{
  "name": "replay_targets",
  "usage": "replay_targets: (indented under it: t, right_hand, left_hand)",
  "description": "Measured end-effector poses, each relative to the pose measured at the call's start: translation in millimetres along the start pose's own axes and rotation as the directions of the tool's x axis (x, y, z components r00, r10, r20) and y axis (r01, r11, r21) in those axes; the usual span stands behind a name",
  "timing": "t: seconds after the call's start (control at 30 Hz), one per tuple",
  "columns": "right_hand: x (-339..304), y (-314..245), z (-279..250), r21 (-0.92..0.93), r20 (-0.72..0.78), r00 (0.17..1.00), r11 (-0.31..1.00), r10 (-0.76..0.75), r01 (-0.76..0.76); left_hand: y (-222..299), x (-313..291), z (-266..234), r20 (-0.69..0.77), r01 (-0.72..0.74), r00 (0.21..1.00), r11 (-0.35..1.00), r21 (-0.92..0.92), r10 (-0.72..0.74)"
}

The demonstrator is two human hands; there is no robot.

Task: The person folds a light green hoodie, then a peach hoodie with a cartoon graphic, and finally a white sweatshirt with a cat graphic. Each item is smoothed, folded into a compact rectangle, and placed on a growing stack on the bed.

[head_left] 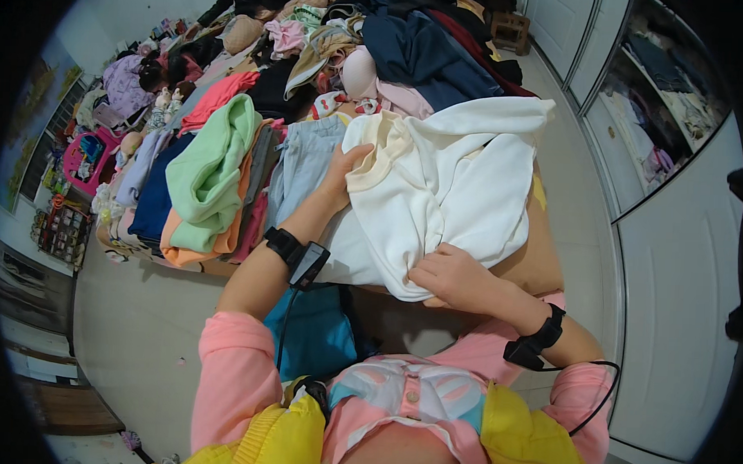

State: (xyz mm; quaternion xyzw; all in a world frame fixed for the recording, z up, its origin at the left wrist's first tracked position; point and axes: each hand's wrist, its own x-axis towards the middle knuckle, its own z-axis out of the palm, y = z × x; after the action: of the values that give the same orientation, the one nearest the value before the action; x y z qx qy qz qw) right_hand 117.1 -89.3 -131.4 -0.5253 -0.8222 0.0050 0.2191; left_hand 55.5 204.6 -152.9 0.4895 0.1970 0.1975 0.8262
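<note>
Folded pile (210,173) done at left, loose heap (423,52) beyond; white garment (438,185) not yet folded, right hand (458,277) pinching its edge, left hand (339,177) apparently gripping the cream band (373,177).

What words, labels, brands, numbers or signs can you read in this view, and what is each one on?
None: no text can be read in this view.
White garment: no lettering shows on the visible cloth.
Black device on the left wrist: no readable marks.
Rack of small items at far left: too small and blurred to tell whether it bears text.
</note>
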Motion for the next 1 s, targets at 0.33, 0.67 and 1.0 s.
replay_targets:
  t: [0.33, 0.67, 1.0]
  right_hand:
    - [6.3, 7.3, -16.5, 0.319, 0.078, 0.933, 0.878, 0.352, -0.358]
    - [47.9, -0.6, -33.8, 0.499, -0.269, 0.794, 0.784, 0.545, -0.369]
    - [35.1, 7.8, -22.4, 0.357, -0.191, 0.682, 0.697, 0.706, -0.622]
  left_hand:
    - [44.4, -39.5, 32.2, -0.105, -0.095, 0.989, 0.99, 0.102, 0.106]
    - [50.1, -84.9, 65.3, 0.165, -0.242, 0.961, 0.964, 0.111, 0.222]
    - [43.4, -74.0, 33.8, 0.265, -0.471, 0.724, 0.175, 0.865, 0.637]
